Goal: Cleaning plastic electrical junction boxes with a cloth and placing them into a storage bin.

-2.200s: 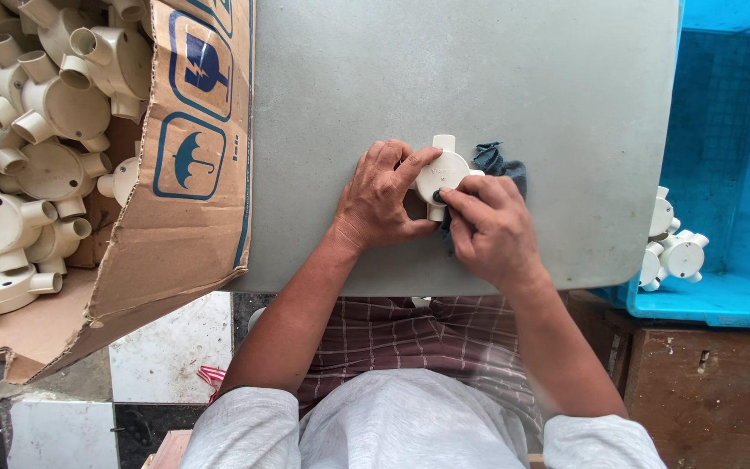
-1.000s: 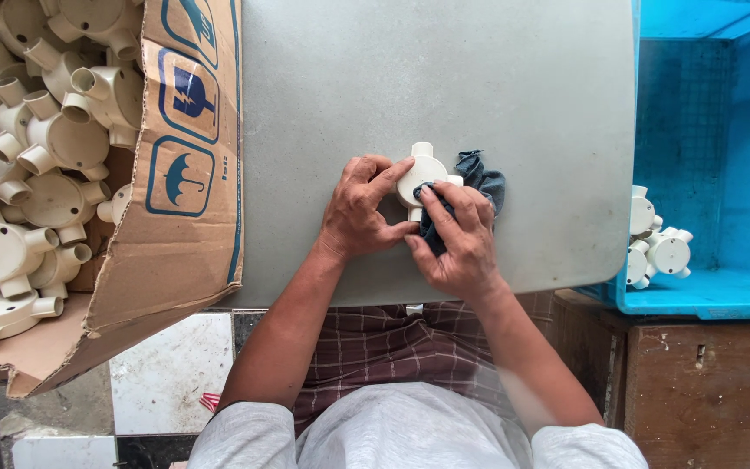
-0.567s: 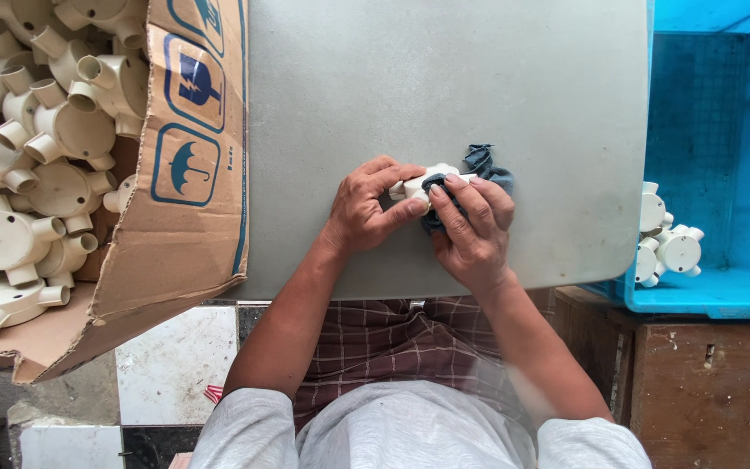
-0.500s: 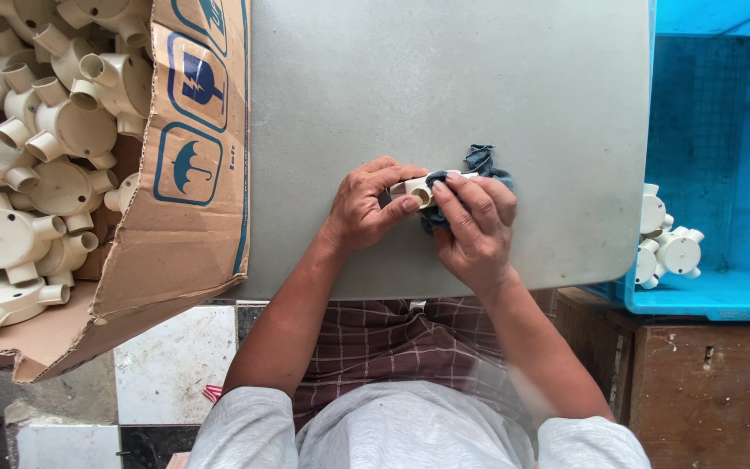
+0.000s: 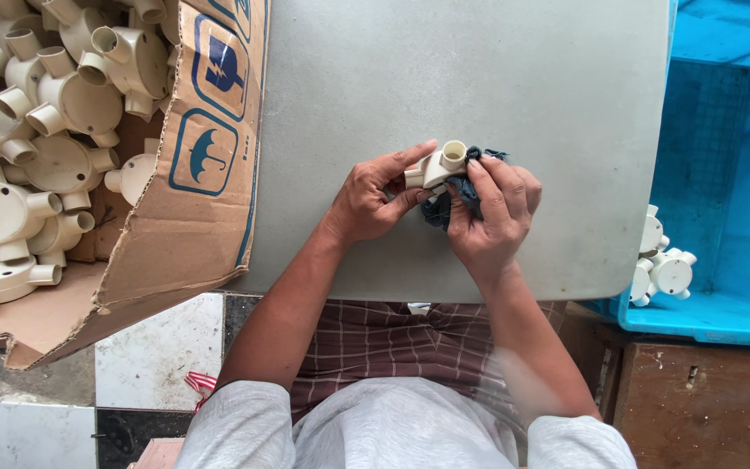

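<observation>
Head view, straight down, close.

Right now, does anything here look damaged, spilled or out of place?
Nothing stands out. The left hand and right hand hold a cream fitting and a dark cloth over the grey table.

Layout around the table [image 5: 479,69]

A cardboard box [image 5: 210,174] of fittings [image 5: 62,104] stood left of it; a crate [image 5: 722,174] holding fittings [image 5: 661,265] stood right.

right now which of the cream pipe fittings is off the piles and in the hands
The cream fitting over the grey table, gripped by the left hand and the right hand holding a dark cloth. The others sit in the cardboard box or blue crate.
</observation>
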